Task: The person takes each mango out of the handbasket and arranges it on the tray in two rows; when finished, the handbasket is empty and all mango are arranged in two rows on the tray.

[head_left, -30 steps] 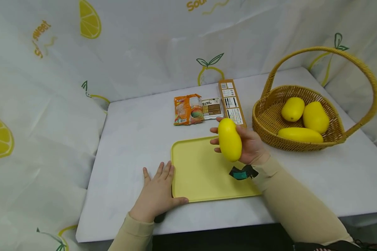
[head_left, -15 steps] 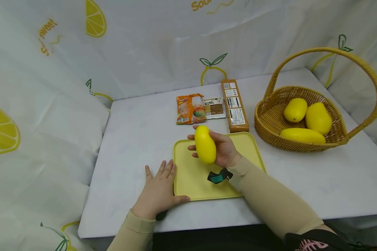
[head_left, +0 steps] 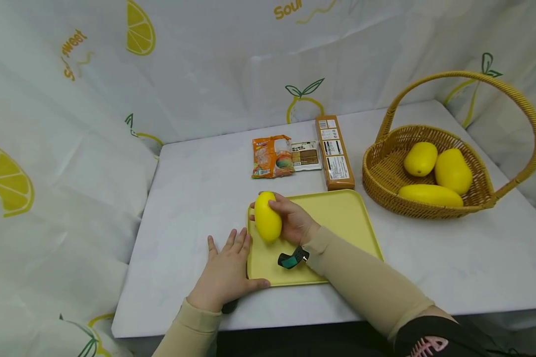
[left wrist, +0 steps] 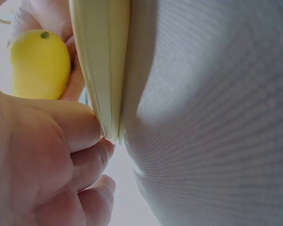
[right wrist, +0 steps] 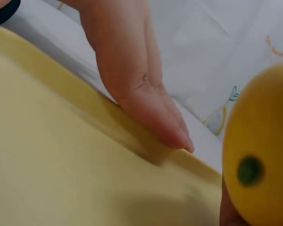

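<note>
My right hand (head_left: 293, 219) grips a smooth yellow mango (head_left: 267, 218) over the left part of the shallow yellow tray (head_left: 335, 225). A green stem spot shows on the mango's end in the right wrist view, where the mango (right wrist: 266, 122) fills the right side. With fingers spread, my left hand (head_left: 225, 278) rests at the tray's left edge, its thumb along the front left corner. Seen from the left wrist, the fingers (left wrist: 85, 127) touch the tray's rim (left wrist: 99, 70), and the mango hangs beyond it.
A wicker basket (head_left: 386, 196) with a tall handle holds 3 more yellow fruits (head_left: 453, 171) at the right. Behind the tray lie an orange snack packet (head_left: 268, 156), a small brown-and-white packet (head_left: 305, 156) and a long brown box (head_left: 334, 153). A white cloth covers the table.
My right hand has carried the mango leftward, from over the tray's right part to its left side, close to my left hand. The left hand stays at the tray's edge.
</note>
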Motion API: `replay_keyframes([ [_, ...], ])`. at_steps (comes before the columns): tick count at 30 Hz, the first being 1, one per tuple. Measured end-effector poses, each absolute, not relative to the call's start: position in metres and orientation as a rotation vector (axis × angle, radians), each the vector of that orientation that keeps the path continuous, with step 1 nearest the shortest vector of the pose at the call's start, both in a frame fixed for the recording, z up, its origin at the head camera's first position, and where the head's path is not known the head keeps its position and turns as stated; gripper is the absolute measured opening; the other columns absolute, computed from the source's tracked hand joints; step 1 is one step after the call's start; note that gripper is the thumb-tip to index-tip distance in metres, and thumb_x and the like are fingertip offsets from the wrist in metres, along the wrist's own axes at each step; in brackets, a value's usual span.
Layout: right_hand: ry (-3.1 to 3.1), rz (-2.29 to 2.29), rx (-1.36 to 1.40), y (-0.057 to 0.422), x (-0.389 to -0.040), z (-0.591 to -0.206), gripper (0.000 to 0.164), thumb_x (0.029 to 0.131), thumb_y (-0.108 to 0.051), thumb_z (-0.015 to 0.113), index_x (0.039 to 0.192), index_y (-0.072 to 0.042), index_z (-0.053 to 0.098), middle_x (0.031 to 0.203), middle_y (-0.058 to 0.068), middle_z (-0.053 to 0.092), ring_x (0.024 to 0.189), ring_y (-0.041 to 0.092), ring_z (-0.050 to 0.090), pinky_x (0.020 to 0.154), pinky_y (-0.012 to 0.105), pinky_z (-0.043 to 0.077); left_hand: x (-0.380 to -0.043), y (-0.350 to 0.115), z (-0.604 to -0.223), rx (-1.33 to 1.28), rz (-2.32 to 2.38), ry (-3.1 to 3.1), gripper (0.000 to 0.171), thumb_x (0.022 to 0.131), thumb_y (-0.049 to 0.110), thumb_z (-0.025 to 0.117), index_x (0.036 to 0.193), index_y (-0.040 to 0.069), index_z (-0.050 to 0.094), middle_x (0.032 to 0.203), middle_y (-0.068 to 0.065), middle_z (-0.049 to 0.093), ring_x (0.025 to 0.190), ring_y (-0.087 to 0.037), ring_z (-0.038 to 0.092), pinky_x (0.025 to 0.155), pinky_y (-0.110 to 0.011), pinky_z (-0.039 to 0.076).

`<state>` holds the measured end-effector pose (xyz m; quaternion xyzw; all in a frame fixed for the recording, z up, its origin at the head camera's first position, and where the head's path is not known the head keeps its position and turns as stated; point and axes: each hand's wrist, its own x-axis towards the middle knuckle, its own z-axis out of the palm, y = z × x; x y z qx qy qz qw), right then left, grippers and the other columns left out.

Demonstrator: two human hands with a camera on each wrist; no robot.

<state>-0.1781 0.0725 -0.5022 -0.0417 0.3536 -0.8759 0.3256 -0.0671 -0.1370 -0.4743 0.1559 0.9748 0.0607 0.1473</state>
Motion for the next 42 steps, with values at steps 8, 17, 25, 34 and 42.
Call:
replay_keyframes([
  [8,1.229,-2.198,-0.127,0.066,-0.179,-0.502,0.055,0.112,-0.008,0.053,0.163,0.000,0.035,0.128,0.002,0.070,0.116,0.023,0.068,0.105,0.036,0.056,-0.067,-0.137,-0.476,0.447,0.175,2.802,0.129,0.083,0.087,0.075,0.173,0.003,0.034,0.183,-0.014,0.026,0.171,-0.040,0.021,0.125,-0.088,0.002],
  [17,1.377,-2.113,-0.130,0.062,-0.177,-0.499,0.053,0.110,-0.004,0.061,0.159,-0.003,0.044,0.148,0.012,0.064,0.123,0.023,0.064,0.118,0.047,0.051,-0.066,-0.136,-0.474,0.440,0.179,2.802,0.129,0.083,0.086,0.075,0.173,0.003,0.033,0.182,-0.015,0.028,0.170,-0.040,0.022,0.125,-0.088,0.003],
  [25,1.529,-2.066,-0.130,0.057,-0.173,-0.497,0.054,0.107,-0.002,0.067,0.157,-0.003,0.048,0.150,0.018,0.062,0.123,0.024,0.064,0.117,0.042,0.052,-0.066,-0.138,-0.478,0.449,0.178,2.805,0.129,0.084,0.086,0.074,0.173,0.002,0.033,0.182,-0.015,0.028,0.170,-0.040,0.022,0.126,-0.086,0.004],
  [34,1.617,-2.140,-0.136,0.052,-0.178,-0.497,0.060,0.108,0.001,0.067,0.162,0.001,0.043,0.166,0.021,0.050,0.152,0.036,0.052,0.129,0.050,0.042,-0.065,-0.138,-0.477,0.457,0.171,2.803,0.129,0.083,0.087,0.074,0.172,0.002,0.034,0.182,-0.015,0.029,0.170,-0.039,0.024,0.127,-0.086,0.006],
  [42,1.838,-2.041,-0.158,0.049,-0.181,-0.494,0.066,0.106,-0.007,0.074,0.166,-0.004,0.045,0.167,0.017,0.053,0.152,0.035,0.054,0.127,0.051,0.044,-0.065,-0.139,-0.476,0.456,0.187,2.797,0.128,0.084,0.086,0.074,0.172,0.001,0.035,0.182,-0.015,0.028,0.170,-0.038,0.025,0.127,-0.085,0.006],
])
